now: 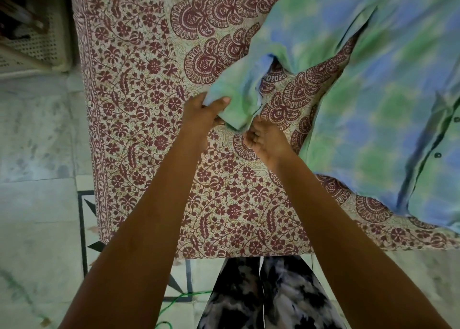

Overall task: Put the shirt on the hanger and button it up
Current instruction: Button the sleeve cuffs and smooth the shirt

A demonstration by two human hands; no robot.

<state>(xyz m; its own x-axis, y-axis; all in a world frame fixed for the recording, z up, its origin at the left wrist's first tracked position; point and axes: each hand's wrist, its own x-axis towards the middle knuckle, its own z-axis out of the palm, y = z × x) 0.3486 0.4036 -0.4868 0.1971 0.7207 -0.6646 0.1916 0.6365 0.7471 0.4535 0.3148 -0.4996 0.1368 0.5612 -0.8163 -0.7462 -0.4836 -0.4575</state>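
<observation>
The left grip point(206, 112) clenches the end of the sleeve point(239, 87) of the shirt point(373, 129), thumb on top of the cloth and fingers curled beneath. The right grip point(265, 139) has its fingers curled right at the cuff's lower corner; whether it pinches the cloth cannot be told. The shirt, mottled green and blue, lies spread on the bed point(149, 129), which is covered in maroon flower print. Its dark buttons point(437, 155) show near the right edge. A pale perforated basket point(37, 37) stands beside the bed.

Tie-dyed green-and-blue shirt point(373, 104) with dark buttons point(437, 155); cream bedsheet point(149, 104) printed with maroon florals and paisleys; lower-frame trousers point(273, 298) mottled black, white, perhaps grey.
</observation>
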